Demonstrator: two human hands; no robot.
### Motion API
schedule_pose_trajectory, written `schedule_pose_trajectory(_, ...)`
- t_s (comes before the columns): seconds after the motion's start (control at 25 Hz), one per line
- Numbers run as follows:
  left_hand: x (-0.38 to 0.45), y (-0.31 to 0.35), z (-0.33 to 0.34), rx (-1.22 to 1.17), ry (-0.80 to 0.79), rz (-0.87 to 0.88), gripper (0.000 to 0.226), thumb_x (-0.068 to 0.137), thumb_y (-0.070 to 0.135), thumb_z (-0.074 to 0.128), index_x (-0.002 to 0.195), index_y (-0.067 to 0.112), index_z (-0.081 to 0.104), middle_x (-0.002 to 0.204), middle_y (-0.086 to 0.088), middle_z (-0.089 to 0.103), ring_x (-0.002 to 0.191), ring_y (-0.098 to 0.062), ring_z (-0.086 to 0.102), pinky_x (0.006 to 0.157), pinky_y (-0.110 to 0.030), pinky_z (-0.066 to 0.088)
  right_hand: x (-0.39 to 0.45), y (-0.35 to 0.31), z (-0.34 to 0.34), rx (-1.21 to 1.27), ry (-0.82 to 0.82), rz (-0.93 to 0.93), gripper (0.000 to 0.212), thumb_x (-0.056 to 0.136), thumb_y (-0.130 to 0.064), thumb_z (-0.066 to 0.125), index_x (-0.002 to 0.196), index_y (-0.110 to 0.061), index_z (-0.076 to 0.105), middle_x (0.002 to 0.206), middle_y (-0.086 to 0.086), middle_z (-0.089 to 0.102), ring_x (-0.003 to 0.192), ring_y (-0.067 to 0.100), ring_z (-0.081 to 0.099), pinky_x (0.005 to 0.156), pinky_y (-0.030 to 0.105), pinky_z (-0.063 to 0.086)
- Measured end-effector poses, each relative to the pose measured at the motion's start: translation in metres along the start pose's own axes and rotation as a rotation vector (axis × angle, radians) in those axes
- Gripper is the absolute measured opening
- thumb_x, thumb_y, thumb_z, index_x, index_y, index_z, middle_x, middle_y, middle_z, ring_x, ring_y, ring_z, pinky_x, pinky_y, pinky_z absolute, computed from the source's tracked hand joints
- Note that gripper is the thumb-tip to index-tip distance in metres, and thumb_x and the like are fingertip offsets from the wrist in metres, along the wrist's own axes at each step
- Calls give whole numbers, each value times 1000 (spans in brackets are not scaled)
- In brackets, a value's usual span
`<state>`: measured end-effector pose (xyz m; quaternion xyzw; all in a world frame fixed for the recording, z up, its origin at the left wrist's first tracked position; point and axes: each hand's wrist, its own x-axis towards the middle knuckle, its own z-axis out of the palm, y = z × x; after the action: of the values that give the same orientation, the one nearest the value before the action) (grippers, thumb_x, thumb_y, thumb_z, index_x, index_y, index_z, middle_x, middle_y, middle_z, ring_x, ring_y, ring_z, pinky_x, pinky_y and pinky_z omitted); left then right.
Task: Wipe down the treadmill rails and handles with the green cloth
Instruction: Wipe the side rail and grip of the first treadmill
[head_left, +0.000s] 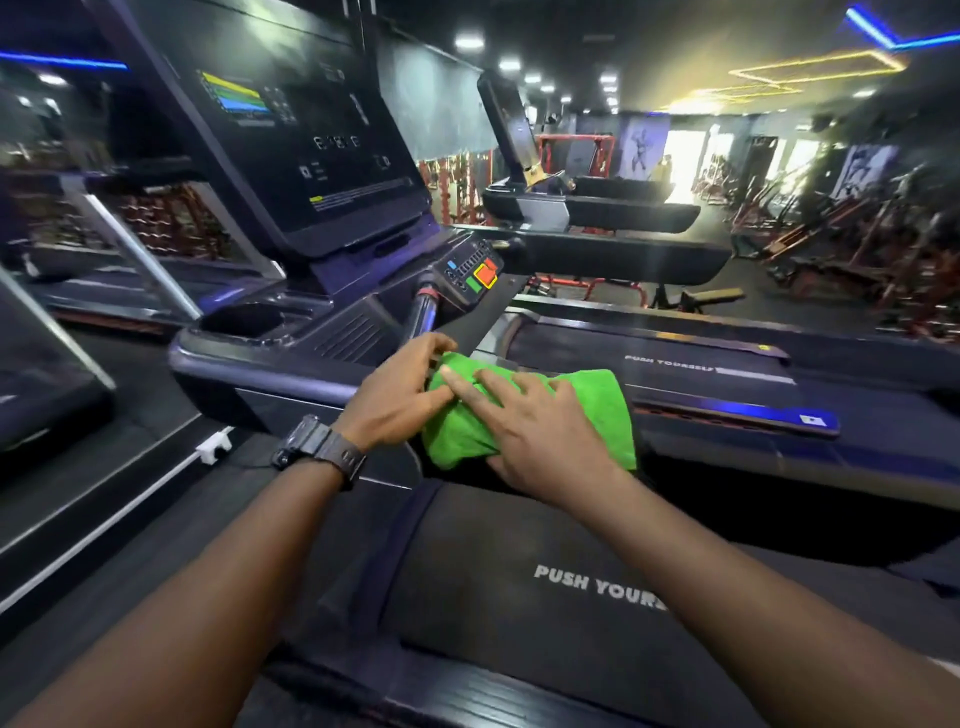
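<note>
A bright green cloth (597, 410) lies bunched over the near end of the treadmill's handrail, in the middle of the head view. My left hand (400, 395), with a dark watch on its wrist, pinches the cloth's left edge. My right hand (540, 431) lies flat on top of the cloth, fingers spread and pointing left. The grey side rail (249, 371) runs left from under the cloth. A short upright handle (423, 312) rises just behind my left hand toward the button panel (470, 273).
The treadmill console (291, 135) with its dark screen towers at upper left, with a cup holder (244, 319) below it. The belt deck marked "PUSH YOURSELF" (571, 597) lies below my arms. More treadmills (727, 364) stand to the right, gym racks beyond.
</note>
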<state>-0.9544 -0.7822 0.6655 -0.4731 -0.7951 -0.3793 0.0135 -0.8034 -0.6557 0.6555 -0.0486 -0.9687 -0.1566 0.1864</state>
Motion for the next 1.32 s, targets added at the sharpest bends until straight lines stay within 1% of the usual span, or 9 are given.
schedule_pose_trajectory(0.12,6,-8,-7,-354,64,29,52,77,28,48,128,24,54,131,-1,60,116,-20,58,97,-43,49,-16,31,1,-22,20,10,76,84,-54,58,150,-42,22,146,-6,45,116,28,54,84,44,47)
schedule_pose_trajectory(0.2,14,-5,-12,-440,138,-9,42,85,44,44,122,30,59,128,5,63,116,-15,59,100,-43,46,7,22,-1,21,-13,171,60,91,-64,40,146,-41,28,137,-4,52,113,30,57,84,45,46)
schedule_pose_trajectory(0.28,19,-2,-12,-475,182,-90,67,83,69,32,123,26,63,126,6,65,115,-11,60,103,-39,44,39,-12,6,46,-24,209,58,93,-63,34,145,-36,33,140,0,52,118,32,55,88,47,44)
schedule_pose_trajectory(0.48,17,-18,-3,-428,156,-38,73,84,82,20,111,35,69,119,5,70,115,-11,62,108,-47,41,-7,4,10,-66,27,-200,71,78,-47,41,148,-43,32,157,-4,35,132,30,45,98,47,41)
schedule_pose_trajectory(0.68,20,-7,6,-256,96,-22,70,71,97,5,97,66,62,121,16,68,119,-13,60,107,-50,39,32,-26,3,12,0,266,55,85,-50,46,135,-27,50,136,2,58,109,35,59,85,47,43)
schedule_pose_trajectory(0.84,21,-13,-2,-508,136,-16,77,79,87,15,97,42,74,113,9,72,109,-9,64,101,-42,42,-20,-5,17,-97,74,-128,69,78,-39,39,147,-38,37,155,-4,39,131,30,47,101,47,39)
schedule_pose_trajectory(1.0,22,-3,6,-467,98,1,71,81,82,15,89,45,75,103,11,74,100,-6,67,93,-37,45,-14,11,1,-82,71,293,61,82,-46,48,142,-39,41,143,-4,51,116,29,53,89,43,41)
schedule_pose_trajectory(1.2,30,17,14,-455,-52,24,72,79,81,24,99,31,74,105,5,73,100,-13,66,94,-34,49,-28,6,14,-38,88,53,67,74,-41,39,141,-40,46,143,-6,54,119,26,55,94,41,42)
schedule_pose_trajectory(1.32,30,36,30,-432,-144,146,76,83,75,25,113,22,71,111,5,72,100,-4,66,86,-16,46,-39,31,0,-85,93,375,54,82,-49,44,132,-31,52,126,-4,62,108,27,59,86,41,41)
